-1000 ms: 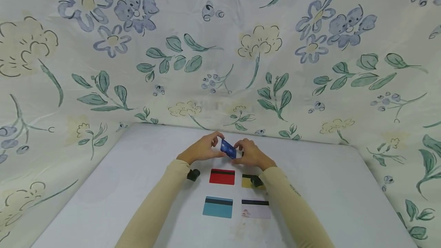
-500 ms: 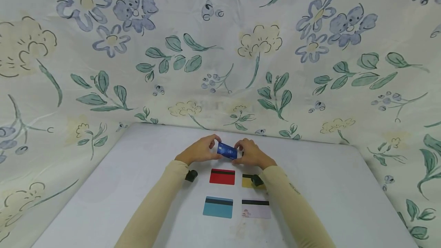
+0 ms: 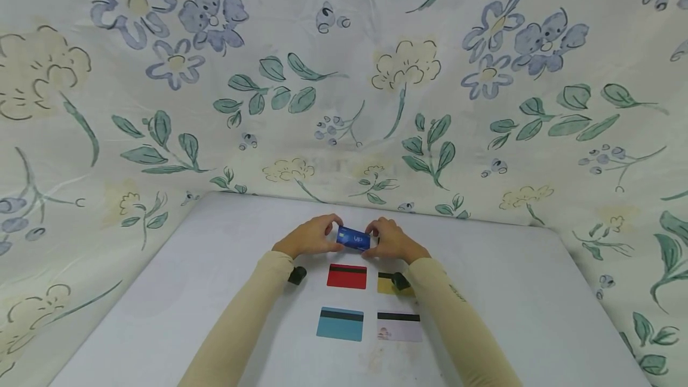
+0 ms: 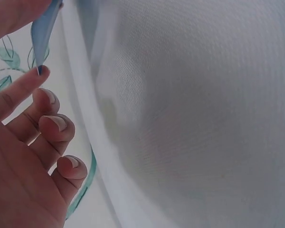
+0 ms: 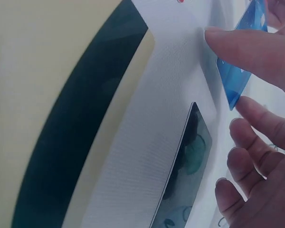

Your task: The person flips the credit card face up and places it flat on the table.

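Observation:
A blue bank card [image 3: 353,237] is held off the table between both hands, its long side sloping slightly down to the right in the head view. My left hand [image 3: 313,236] pinches its left end; in the left wrist view the card [image 4: 45,31] shows edge-on between thumb and index finger. The right hand [image 3: 396,240] pinches the other end, thumb across the card [image 5: 236,80] in the right wrist view. Nearest below lie a red card [image 3: 346,277] with a dark stripe and a yellow card [image 3: 386,284], partly hidden by the right wrist camera.
A light blue card [image 3: 340,324] and a pale card [image 3: 399,327], both with dark stripes, lie nearer on the white table [image 3: 177,291]. Another glossy card [image 5: 185,166] lies near the right hand. A floral sheet [image 3: 344,76] rises behind the table.
The blue card has turned from a steep tilt to nearly level and faces the head camera more squarely. My left hand has shifted slightly down and left; the right hand has barely moved.

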Demonstrator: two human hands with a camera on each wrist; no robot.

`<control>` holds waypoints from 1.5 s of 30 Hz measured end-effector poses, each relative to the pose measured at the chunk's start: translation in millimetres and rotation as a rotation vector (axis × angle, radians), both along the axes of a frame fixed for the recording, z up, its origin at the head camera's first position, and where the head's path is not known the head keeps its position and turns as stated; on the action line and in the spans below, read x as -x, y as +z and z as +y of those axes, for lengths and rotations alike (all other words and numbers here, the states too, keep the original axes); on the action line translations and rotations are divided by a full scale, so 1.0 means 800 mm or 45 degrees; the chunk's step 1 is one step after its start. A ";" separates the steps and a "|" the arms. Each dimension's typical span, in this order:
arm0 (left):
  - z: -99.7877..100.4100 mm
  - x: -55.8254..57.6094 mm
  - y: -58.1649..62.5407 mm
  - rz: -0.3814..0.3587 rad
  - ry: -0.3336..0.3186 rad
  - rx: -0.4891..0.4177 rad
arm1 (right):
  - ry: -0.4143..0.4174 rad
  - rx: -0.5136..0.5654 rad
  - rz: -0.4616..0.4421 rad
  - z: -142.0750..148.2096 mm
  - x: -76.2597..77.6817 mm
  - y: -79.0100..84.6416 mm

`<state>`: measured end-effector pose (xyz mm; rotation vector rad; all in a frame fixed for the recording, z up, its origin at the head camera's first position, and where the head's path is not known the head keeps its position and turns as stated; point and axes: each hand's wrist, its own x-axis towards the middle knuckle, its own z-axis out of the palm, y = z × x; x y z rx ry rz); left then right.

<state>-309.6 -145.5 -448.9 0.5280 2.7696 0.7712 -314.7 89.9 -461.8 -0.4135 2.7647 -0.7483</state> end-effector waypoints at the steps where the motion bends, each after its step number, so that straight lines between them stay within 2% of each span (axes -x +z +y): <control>1: 0.000 0.000 0.000 -0.002 0.001 0.002 | 0.000 -0.002 -0.002 0.000 0.000 0.000; 24: -0.004 0.004 -0.009 -0.036 0.006 0.105 | 0.029 -0.003 -0.033 -0.001 0.002 0.000; 45: -0.004 0.005 -0.012 -0.070 0.007 0.130 | 0.059 -0.051 -0.025 -0.004 0.004 0.001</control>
